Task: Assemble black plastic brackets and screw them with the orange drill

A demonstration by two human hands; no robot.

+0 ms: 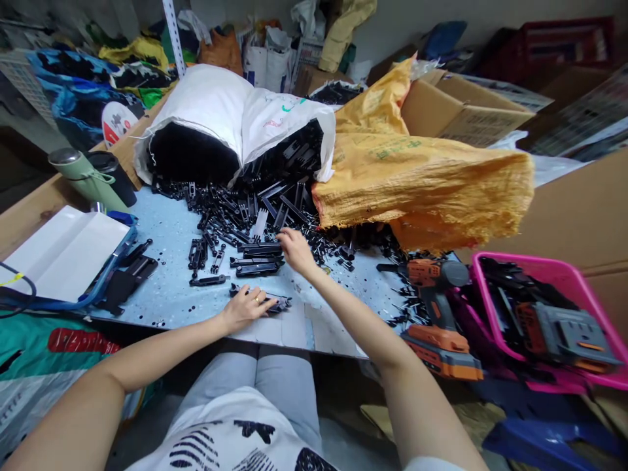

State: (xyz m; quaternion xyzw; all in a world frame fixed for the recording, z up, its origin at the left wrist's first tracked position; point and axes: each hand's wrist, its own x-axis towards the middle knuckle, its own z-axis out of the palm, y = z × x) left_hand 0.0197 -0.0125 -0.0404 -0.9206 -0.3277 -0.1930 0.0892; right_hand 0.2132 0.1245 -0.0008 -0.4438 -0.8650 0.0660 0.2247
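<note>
Left hand (pixel 248 307), in front of the white sack (pixel 201 98), lies with fingers across a narrow black part (pixel 280 305) on the table (pixel 167 288); whether it grasps firmly cannot be told. Right hand (pixel 297 252), closer to the sack, has bent fingers beside stacked, straight black bars (pixel 258 269); its grip cannot be told. Loose black pieces (pixel 220 212), some slotted, heap at the sack's mouth. Right of the sack: a frayed, woven orange sack (pixel 422 183), a drill (pixel 424 271), a pink plastic basket (pixel 483 294).
</note>
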